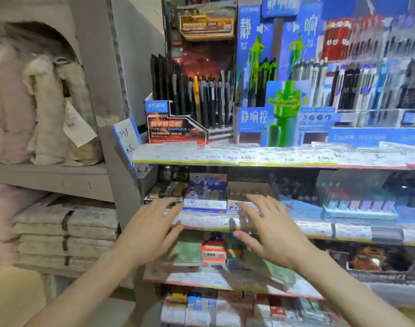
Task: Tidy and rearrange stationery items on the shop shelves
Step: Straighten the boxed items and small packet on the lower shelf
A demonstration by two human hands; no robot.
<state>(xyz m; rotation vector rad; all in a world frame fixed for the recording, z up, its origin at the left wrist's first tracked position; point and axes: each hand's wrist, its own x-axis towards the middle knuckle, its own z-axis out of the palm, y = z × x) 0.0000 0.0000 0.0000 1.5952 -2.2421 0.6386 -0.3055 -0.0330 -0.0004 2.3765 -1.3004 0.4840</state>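
Both hands out in front of the second shelf, nothing held.

Nearest: left hand [147,228] and right hand [268,228] hover side by side, fingers spread and relaxed, so each grip is wide and holds nothing. Can't tell if the fingertips touch the shelf edge [209,220] with its price labels. Just past them, between the hands, a blue-and-white pen box [206,193] stands on that shelf, a brown open box [247,191] right of it. Below sit small red and green packs [212,254], blurry. Farther up, the top shelf carries a black pen display [192,103] on the left and blue pen displays [296,90] to the right. Far left, folded towels [64,234] are stacked.
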